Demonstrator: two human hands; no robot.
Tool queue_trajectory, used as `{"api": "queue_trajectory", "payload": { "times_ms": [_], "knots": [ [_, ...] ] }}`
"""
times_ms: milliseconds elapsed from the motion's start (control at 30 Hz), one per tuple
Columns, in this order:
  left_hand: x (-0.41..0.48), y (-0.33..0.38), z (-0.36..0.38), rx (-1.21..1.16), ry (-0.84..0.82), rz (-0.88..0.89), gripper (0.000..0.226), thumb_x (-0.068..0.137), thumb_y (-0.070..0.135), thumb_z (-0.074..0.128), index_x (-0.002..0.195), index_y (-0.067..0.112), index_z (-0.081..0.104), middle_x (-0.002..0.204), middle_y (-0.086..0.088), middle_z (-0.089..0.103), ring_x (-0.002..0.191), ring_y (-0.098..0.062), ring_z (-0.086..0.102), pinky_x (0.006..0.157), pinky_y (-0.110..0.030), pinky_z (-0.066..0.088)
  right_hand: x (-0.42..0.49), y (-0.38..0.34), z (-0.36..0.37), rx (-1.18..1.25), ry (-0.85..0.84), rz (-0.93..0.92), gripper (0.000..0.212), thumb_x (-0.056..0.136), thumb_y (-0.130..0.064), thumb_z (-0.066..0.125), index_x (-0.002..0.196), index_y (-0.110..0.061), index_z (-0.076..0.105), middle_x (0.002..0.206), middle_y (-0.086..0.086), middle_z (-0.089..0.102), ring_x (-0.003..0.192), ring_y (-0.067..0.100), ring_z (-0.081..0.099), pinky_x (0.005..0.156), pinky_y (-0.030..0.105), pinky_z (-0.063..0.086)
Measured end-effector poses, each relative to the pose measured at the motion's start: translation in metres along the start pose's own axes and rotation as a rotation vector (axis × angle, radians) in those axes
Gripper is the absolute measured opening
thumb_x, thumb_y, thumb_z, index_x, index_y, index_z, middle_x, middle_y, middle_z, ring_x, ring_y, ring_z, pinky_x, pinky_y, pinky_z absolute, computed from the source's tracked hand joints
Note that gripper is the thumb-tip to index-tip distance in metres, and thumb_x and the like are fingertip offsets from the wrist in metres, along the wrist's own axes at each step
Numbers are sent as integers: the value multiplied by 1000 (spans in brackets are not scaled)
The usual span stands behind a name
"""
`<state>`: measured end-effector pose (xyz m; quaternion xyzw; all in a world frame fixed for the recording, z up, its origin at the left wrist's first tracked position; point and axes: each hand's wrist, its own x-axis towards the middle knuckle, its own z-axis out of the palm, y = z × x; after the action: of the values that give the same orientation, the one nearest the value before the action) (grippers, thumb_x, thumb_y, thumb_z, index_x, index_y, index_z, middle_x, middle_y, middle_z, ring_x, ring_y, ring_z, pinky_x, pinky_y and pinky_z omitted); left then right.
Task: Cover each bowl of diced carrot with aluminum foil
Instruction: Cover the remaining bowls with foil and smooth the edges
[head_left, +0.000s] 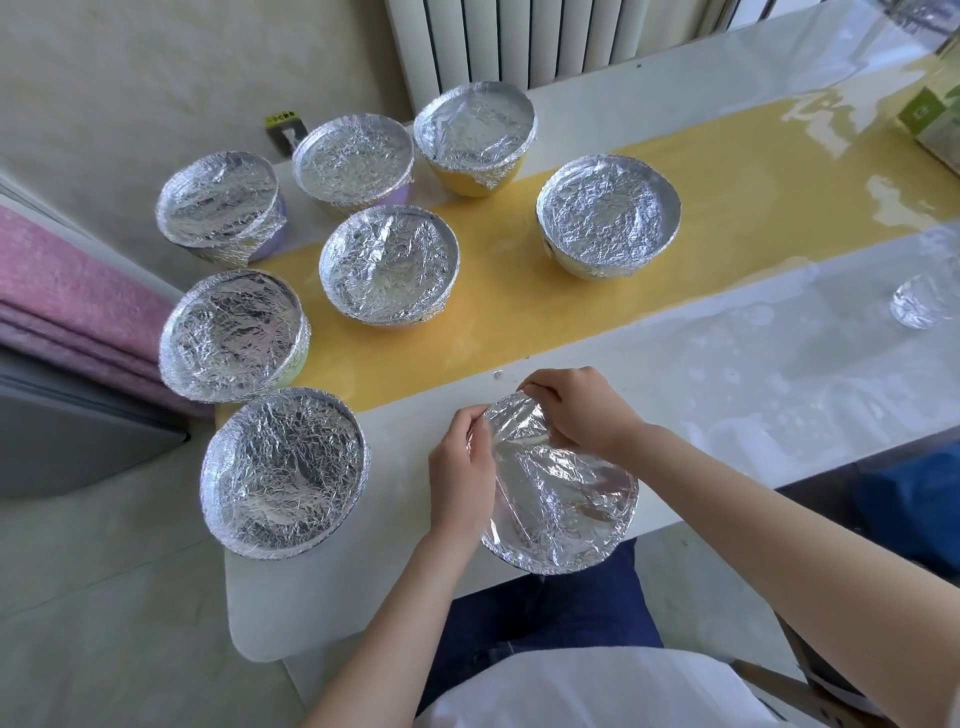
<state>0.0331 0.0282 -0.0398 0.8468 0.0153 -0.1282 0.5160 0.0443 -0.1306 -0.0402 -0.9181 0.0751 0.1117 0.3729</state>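
A bowl under aluminum foil (563, 499) stands at the table's near edge, right in front of me. My left hand (460, 467) pinches the foil at the bowl's left rim. At the far rim my right hand (576, 410) pinches the foil's edge with curled fingers. The carrot inside is hidden by the foil. Several other bowls stand fully wrapped in foil, among them one at the near left (284, 473), one in the middle (388, 265) and one to the right (608, 213).
The white table carries a yellow runner (519, 306) under clear plastic. A crumpled clear wrap (922, 301) lies at the right edge, a green box (935, 119) at the far right. A radiator (519, 36) stands behind; pink fabric (62, 291) lies at left.
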Motion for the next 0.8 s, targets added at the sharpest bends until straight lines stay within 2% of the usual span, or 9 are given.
{"api": "queue_trajectory", "payload": {
  "times_ms": [67, 167, 233, 300, 433, 500, 633, 733, 800],
  "knots": [
    [6, -2, 1, 45, -41, 42, 19, 97, 20, 44, 98, 29, 61, 63, 1, 59, 56, -25, 57, 58, -42, 52, 0, 1, 3, -50, 15, -23, 24, 99, -17, 42, 97, -14, 65, 59, 8, 65, 53, 19, 64, 55, 24, 45],
    [11, -1, 3, 144, 18, 116, 17, 95, 12, 48, 98, 15, 65, 60, 0, 60, 56, -24, 54, 59, -37, 47, -1, -1, 0, -196, -29, -95, 19, 95, -19, 50, 108, -13, 62, 85, 8, 69, 78, 24, 65, 68, 31, 48],
    [12, 0, 3, 161, 50, 125, 17, 94, 9, 50, 98, 10, 67, 68, -1, 64, 64, -23, 57, 64, -35, 44, -1, -5, -3, -390, -88, -183, 31, 89, -22, 59, 119, -14, 56, 104, 4, 66, 95, 25, 61, 77, 36, 48],
    [12, -2, 3, 160, 44, 137, 18, 95, 10, 49, 98, 10, 67, 63, 1, 61, 63, -25, 58, 63, -36, 44, 1, -12, -4, -470, -101, -202, 34, 87, -16, 58, 121, -15, 54, 106, 3, 65, 96, 26, 60, 75, 35, 47],
    [12, -1, 3, 173, 52, 139, 18, 95, 10, 49, 97, 9, 67, 59, 4, 56, 58, -23, 55, 60, -35, 43, 9, -20, -5, -531, -92, -145, 25, 83, -8, 54, 106, -15, 61, 90, 10, 67, 82, 30, 58, 63, 32, 42],
    [12, -2, 4, 173, 52, 144, 19, 95, 12, 48, 98, 10, 67, 58, 5, 55, 57, -22, 55, 60, -35, 44, 11, -22, -10, -434, -112, -123, 24, 86, -5, 48, 100, -12, 66, 89, 12, 68, 80, 30, 57, 64, 34, 42],
    [10, -5, 4, 154, 11, 118, 20, 98, 16, 43, 98, 16, 63, 50, 1, 58, 50, -23, 56, 57, -39, 48, 9, -15, -18, -128, -109, -66, 26, 96, -14, 46, 111, -14, 67, 105, 4, 69, 93, 23, 62, 79, 28, 45],
    [4, -4, 3, 137, 61, 65, 20, 99, 14, 40, 95, 16, 60, 41, -2, 53, 39, -8, 51, 50, -24, 45, 0, -4, -18, 119, -52, 64, 23, 97, -17, 47, 109, -18, 66, 89, 1, 67, 72, 25, 67, 60, 25, 55],
    [-1, -6, 4, 121, 96, 27, 22, 100, 13, 38, 100, 18, 59, 42, -3, 54, 38, -7, 52, 49, -21, 43, -3, -1, -16, 166, -14, 80, 22, 97, -14, 47, 106, -14, 67, 68, -4, 59, 57, 25, 65, 49, 16, 48]
  ]
}}
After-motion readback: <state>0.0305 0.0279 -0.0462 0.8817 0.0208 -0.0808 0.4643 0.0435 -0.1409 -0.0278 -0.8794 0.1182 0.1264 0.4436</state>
